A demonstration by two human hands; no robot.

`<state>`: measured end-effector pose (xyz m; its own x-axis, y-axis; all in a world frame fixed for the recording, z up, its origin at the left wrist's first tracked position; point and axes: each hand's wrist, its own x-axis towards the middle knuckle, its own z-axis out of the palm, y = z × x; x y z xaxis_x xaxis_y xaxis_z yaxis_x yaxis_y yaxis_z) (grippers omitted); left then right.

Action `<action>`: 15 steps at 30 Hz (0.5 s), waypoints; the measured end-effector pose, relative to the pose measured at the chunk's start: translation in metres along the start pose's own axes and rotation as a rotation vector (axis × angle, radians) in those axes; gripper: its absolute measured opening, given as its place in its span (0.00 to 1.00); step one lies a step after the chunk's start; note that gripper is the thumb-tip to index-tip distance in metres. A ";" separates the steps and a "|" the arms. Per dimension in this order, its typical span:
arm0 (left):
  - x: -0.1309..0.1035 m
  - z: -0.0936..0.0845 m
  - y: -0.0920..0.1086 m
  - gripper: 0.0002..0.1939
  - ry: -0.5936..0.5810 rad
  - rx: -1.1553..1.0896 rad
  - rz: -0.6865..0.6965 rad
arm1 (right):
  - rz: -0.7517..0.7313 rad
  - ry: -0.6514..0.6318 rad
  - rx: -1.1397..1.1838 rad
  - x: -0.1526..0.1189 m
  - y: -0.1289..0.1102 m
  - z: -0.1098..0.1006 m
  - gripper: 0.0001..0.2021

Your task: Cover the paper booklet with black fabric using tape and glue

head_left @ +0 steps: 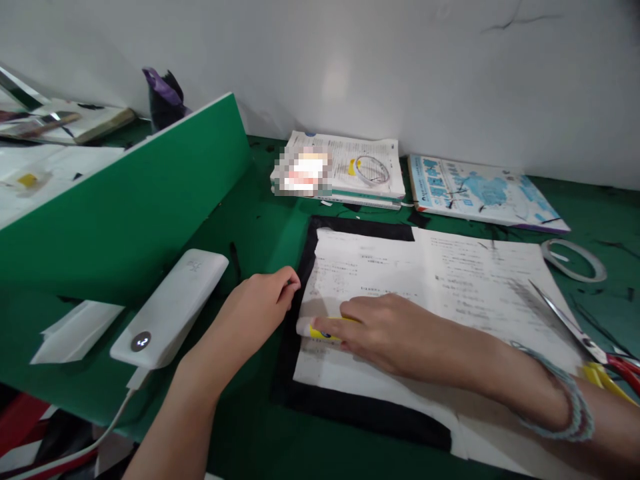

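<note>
My right hand (377,330) is closed around a yellow glue stick (324,329), which lies nearly level over the left edge of the printed paper (380,267). The stick's whitish end points left, towards the black strip (295,320). Black material shows beyond the paper's top, left and bottom edges. My left hand (270,293) has its fingers curled, with thumb and forefinger together at the black strip's left edge; what they hold, if anything, is too small to make out. A braided bracelet circles my right wrist.
Open scissors (595,347) with red and yellow handles lie at the right, below a tape roll (575,260). Books (345,167) and a blue-white book (485,190) lie behind. A white power bank (170,307) with a cable is left, beside a green divider (150,173).
</note>
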<state>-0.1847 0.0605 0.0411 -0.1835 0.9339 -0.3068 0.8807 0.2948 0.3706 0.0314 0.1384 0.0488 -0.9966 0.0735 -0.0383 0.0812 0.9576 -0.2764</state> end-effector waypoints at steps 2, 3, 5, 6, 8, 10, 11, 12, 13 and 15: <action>0.000 0.000 0.000 0.11 0.002 0.004 0.002 | -0.004 -0.029 0.080 -0.001 0.000 -0.004 0.20; 0.000 0.000 0.000 0.11 0.003 0.004 0.005 | -0.008 -0.047 0.147 -0.002 0.000 -0.006 0.20; 0.001 0.000 -0.002 0.12 0.006 0.007 0.010 | -0.027 -0.088 0.319 -0.005 -0.002 -0.011 0.19; 0.002 0.001 -0.002 0.12 0.006 0.011 0.010 | -0.041 -0.108 0.408 -0.006 -0.004 -0.014 0.18; 0.004 0.001 -0.004 0.11 0.001 0.027 0.003 | -0.074 -0.143 0.542 -0.009 -0.009 -0.019 0.18; 0.005 0.002 -0.004 0.10 -0.001 0.037 -0.008 | -0.108 -0.164 0.571 -0.011 -0.016 -0.021 0.17; 0.005 0.002 -0.004 0.11 0.004 0.035 -0.013 | -0.122 -0.163 0.546 -0.013 -0.019 -0.021 0.17; 0.005 0.002 -0.003 0.12 0.014 0.027 -0.016 | -0.135 -0.156 0.507 -0.013 -0.021 -0.020 0.17; 0.004 0.002 -0.002 0.14 0.030 0.015 -0.015 | -0.142 -0.150 0.468 -0.014 -0.024 -0.019 0.18; 0.002 0.002 0.000 0.16 0.068 -0.029 -0.002 | -0.133 -0.137 0.419 -0.016 -0.026 -0.017 0.19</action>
<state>-0.1843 0.0625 0.0387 -0.2155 0.9446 -0.2477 0.8675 0.3017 0.3956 0.0447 0.1168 0.0729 -0.9897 -0.1069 -0.0954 -0.0192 0.7589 -0.6509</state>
